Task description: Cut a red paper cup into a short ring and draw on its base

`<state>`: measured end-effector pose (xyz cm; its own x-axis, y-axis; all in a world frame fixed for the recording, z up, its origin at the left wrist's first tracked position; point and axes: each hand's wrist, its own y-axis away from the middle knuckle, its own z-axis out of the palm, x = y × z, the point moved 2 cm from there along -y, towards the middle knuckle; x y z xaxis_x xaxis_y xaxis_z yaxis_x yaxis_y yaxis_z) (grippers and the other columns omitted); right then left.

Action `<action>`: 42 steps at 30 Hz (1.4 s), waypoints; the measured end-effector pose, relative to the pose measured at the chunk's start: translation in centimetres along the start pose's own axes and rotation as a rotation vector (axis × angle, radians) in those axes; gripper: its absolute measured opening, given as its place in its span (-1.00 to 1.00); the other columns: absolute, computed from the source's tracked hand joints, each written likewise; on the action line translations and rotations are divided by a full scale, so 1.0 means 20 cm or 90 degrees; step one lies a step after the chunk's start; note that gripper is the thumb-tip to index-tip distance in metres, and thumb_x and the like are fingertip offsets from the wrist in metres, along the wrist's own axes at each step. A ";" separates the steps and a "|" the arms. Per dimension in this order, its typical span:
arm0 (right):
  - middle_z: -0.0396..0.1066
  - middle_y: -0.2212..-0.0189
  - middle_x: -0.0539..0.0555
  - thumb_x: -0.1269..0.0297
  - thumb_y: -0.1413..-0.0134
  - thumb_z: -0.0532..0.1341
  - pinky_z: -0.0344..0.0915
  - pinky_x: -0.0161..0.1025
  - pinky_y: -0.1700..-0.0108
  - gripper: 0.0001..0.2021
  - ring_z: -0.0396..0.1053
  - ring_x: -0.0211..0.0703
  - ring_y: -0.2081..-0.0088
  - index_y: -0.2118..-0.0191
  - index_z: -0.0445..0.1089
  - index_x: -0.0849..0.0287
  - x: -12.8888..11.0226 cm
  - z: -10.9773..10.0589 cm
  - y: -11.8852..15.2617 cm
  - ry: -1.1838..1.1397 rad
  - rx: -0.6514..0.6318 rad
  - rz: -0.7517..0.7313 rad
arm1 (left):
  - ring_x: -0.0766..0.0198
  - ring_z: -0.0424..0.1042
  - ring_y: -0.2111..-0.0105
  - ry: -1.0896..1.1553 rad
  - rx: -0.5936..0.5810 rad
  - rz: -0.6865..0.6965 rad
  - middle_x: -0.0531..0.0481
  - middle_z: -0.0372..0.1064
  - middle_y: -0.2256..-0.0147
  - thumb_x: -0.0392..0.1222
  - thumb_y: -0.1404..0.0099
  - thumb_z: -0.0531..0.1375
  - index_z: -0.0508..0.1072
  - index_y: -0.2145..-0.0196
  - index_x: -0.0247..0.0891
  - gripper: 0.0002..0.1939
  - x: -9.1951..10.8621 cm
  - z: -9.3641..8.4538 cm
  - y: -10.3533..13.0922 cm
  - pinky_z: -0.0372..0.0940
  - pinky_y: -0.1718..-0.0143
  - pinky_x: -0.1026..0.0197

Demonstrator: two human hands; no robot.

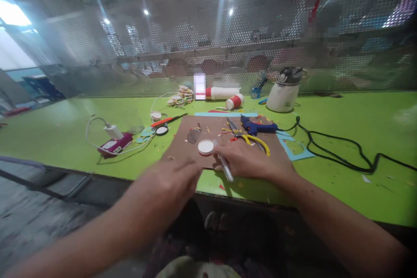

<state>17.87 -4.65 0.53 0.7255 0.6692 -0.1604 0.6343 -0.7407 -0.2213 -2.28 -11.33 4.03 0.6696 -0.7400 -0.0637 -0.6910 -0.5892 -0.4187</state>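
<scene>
My right hand (239, 160) is closed around a slim, silvery pen-shaped tool (226, 168), which slants down toward the table's front edge. Close by its fingertips is a small round white disc (206, 147) with a reddish rim, over the brown board (180, 139). Whether the fingers touch the disc I cannot make out. My left hand (174, 182) hovers at the board's near left corner, blurred by motion, its fingers partly hidden. Beyond the right hand, a yellow-handled hand tool (252, 140) and a blue glue gun (260, 127) lie on the board.
Black cord (345, 137) loops across the green table (352, 113) at right. A white jug (283, 93) and red-and-white rolls (235, 101) stand or lie behind. Left are an orange-handled knife (163, 121), a dark-rimmed disc (161, 130) and a magenta power strip (115, 144).
</scene>
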 end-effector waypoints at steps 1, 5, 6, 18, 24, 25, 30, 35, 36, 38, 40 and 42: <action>0.46 0.41 0.07 0.22 -0.05 0.30 -0.02 -0.31 0.43 -0.79 0.35 -0.13 0.40 0.18 0.44 0.14 0.01 0.00 0.00 -0.012 0.016 0.008 | 0.22 0.42 0.43 -0.045 0.042 -0.002 -0.08 0.45 0.38 -0.32 -0.36 0.03 0.47 0.31 -0.29 -0.78 -0.04 -0.04 -0.03 0.29 0.40 0.20; 0.49 0.28 0.14 0.23 -0.17 0.20 0.14 -0.29 0.32 -0.78 0.39 -0.13 0.32 0.11 0.37 0.21 0.06 0.00 -0.02 -0.047 0.110 0.066 | 0.20 0.44 0.44 -0.166 0.003 0.000 -0.11 0.46 0.39 -0.36 -0.33 0.04 0.49 0.31 -0.32 -0.78 -0.24 0.01 -0.23 0.25 0.43 0.20; 0.50 0.26 0.15 0.25 -0.21 0.15 0.17 -0.28 0.31 -0.78 0.40 -0.13 0.31 0.08 0.35 0.22 0.08 0.01 -0.03 -0.054 0.130 0.082 | 0.20 0.44 0.43 -0.164 -0.033 0.019 -0.14 0.45 0.37 -0.37 -0.31 0.06 0.48 0.32 -0.35 -0.81 -0.27 0.07 -0.27 0.26 0.43 0.21; 0.52 0.22 0.16 0.36 -0.15 0.15 0.27 -0.21 0.22 -0.79 0.44 -0.07 0.27 0.11 0.42 0.22 0.14 0.07 -0.05 -0.085 0.138 0.103 | 0.06 0.43 0.43 -0.140 -0.136 0.163 -0.21 0.42 0.40 -0.42 -0.24 0.08 0.47 0.39 -0.36 -0.83 -0.31 0.41 -0.36 0.26 0.43 0.09; 0.52 0.28 0.15 0.35 -0.15 0.13 0.24 -0.24 0.29 -0.78 0.41 -0.10 0.35 0.10 0.41 0.21 0.12 0.05 -0.05 -0.074 0.151 0.107 | 0.11 0.43 0.42 -0.111 -0.108 0.114 -0.18 0.43 0.38 -0.35 -0.25 0.11 0.46 0.41 -0.33 -0.86 -0.32 0.39 -0.36 0.22 0.44 0.14; 0.52 0.30 0.15 0.35 -0.16 0.12 0.23 -0.24 0.31 -0.78 0.40 -0.10 0.37 0.12 0.42 0.21 0.11 0.05 -0.05 -0.076 0.148 0.108 | 0.11 0.43 0.41 -0.097 -0.098 0.091 -0.18 0.43 0.36 -0.32 -0.23 0.13 0.46 0.41 -0.32 -0.88 -0.33 0.37 -0.36 0.23 0.42 0.14; 0.54 0.31 0.13 0.40 -0.22 0.06 0.28 -0.27 0.30 -0.78 0.45 -0.12 0.34 0.17 0.45 0.19 0.07 -0.03 -0.05 -0.083 0.158 0.138 | 0.06 0.45 0.18 0.096 -0.136 -0.060 -0.18 0.48 0.15 -0.15 -0.26 0.13 0.47 0.09 -0.30 -0.70 -0.46 0.29 -0.40 0.31 0.21 0.10; 0.56 0.22 0.12 0.35 -0.28 0.06 0.33 -0.25 0.27 -0.74 0.49 -0.08 0.26 0.01 0.42 0.12 0.06 -0.05 -0.05 -0.073 0.157 0.170 | -0.02 0.35 -0.08 0.303 -0.256 -0.103 -0.27 0.29 -0.15 0.04 -0.15 0.27 0.18 -0.25 -0.27 -0.23 -0.57 0.38 -0.40 0.30 0.03 0.05; 0.55 0.17 0.12 0.35 -0.30 0.05 0.34 -0.23 0.23 -0.73 0.49 -0.08 0.22 -0.01 0.41 0.11 0.06 -0.03 -0.06 -0.088 0.158 0.160 | -0.03 0.33 -0.10 0.328 -0.257 -0.100 -0.27 0.27 -0.17 0.05 -0.13 0.29 0.15 -0.26 -0.26 -0.19 -0.58 0.40 -0.39 0.29 0.01 0.04; 0.50 0.07 0.14 0.34 -0.33 0.03 0.35 -0.18 0.10 -0.73 0.46 -0.08 0.09 -0.02 0.39 0.09 0.08 0.03 -0.07 -0.113 0.168 0.119 | 0.01 0.36 -0.08 0.401 -0.260 -0.081 -0.22 0.31 -0.14 -0.01 -0.11 0.32 0.14 -0.25 -0.22 -0.19 -0.57 0.44 -0.38 0.30 0.02 0.07; 0.45 0.05 0.16 0.33 -0.33 0.03 0.33 -0.13 0.04 -0.74 0.42 -0.06 0.04 -0.01 0.38 0.07 0.09 0.10 -0.08 -0.111 0.162 0.093 | 0.09 0.41 0.00 0.481 -0.267 -0.055 -0.13 0.38 -0.06 -0.12 -0.12 0.32 0.17 -0.21 -0.17 -0.27 -0.55 0.45 -0.38 0.31 0.06 0.12; 0.40 0.07 0.18 0.31 -0.32 0.05 0.34 -0.10 0.06 -0.76 0.40 -0.04 0.06 0.00 0.40 0.04 0.10 0.14 -0.09 -0.084 0.161 0.088 | 0.10 0.42 0.03 0.516 -0.261 -0.047 -0.08 0.42 -0.01 -0.17 -0.11 0.32 0.18 -0.19 -0.16 -0.29 -0.55 0.47 -0.37 0.29 0.07 0.12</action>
<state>17.41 -1.85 -2.11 0.7486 0.5775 -0.3258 0.4339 -0.7982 -0.4178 -1.96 4.33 -0.76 0.4271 -0.6057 0.6714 -0.8004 -0.5986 -0.0309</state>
